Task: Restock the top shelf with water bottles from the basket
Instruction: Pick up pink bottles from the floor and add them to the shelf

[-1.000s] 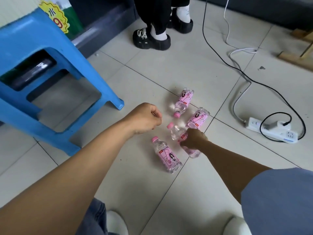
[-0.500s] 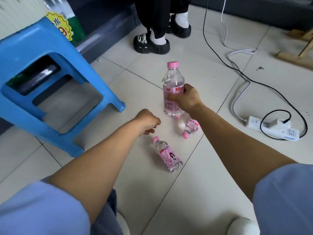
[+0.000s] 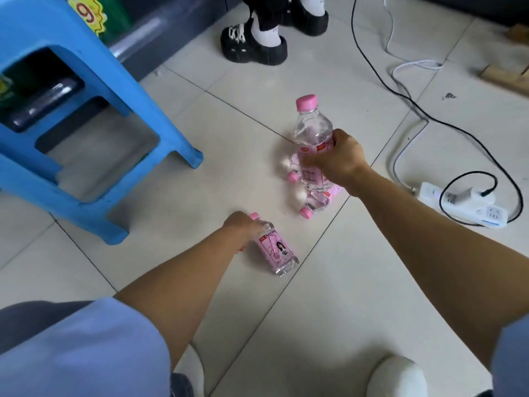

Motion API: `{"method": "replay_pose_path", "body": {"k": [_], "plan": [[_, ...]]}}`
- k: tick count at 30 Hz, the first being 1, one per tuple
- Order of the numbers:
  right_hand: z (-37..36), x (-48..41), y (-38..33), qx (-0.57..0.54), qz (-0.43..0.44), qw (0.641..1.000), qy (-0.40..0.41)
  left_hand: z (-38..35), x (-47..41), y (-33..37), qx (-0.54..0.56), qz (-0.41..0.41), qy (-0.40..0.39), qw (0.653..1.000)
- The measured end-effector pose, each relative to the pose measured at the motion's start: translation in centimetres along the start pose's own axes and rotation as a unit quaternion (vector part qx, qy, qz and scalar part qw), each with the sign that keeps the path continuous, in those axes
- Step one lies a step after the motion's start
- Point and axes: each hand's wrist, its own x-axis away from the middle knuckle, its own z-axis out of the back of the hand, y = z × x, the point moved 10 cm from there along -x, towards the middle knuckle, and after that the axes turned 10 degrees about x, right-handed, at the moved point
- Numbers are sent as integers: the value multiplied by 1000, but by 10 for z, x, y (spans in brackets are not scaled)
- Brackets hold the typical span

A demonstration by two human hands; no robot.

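My right hand (image 3: 335,161) is closed around the label of a clear water bottle (image 3: 310,130) with a pink cap and holds it upright above the floor. My left hand (image 3: 243,227) is curled over the neck of a second pink-labelled bottle (image 3: 276,252) that lies on the tiles, its cap poking out past my fingers. Two more bottles lie behind and under the raised one, partly hidden; one shows its cap (image 3: 292,176), the other its cap and neck (image 3: 307,210). No basket or shelf is in view.
A blue plastic stool (image 3: 94,90) stands at the left. Another person's black shoes (image 3: 254,44) are at the top. A white power strip (image 3: 463,207) with black and white cables lies at the right. My white shoes (image 3: 398,376) show at the bottom.
My right hand picked one bottle off the floor and raised it upright. My left hand dropped from mid-air onto the neck of the nearest lying bottle.
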Motion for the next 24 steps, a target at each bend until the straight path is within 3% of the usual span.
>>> {"method": "replay_pose_path", "body": {"k": [3,7,14,20,24], "plan": [[-15,5,-3,1,12,1000,-22,-21,-9,-1,18,-8,-3,1000],[-29,9,-10,3,29,999,-43,-45,-25,-17,-24,46,27,998],[-35,5,-12,18,27,997,-73,-42,-44,-20,56,59,56,995],[-7,-4,-55,-18,31,999,-40,13,-24,45,206,-12,37,978],[49,-2,-134,-18,62,998,-27,91,28,109,244,-61,50,966]]}}
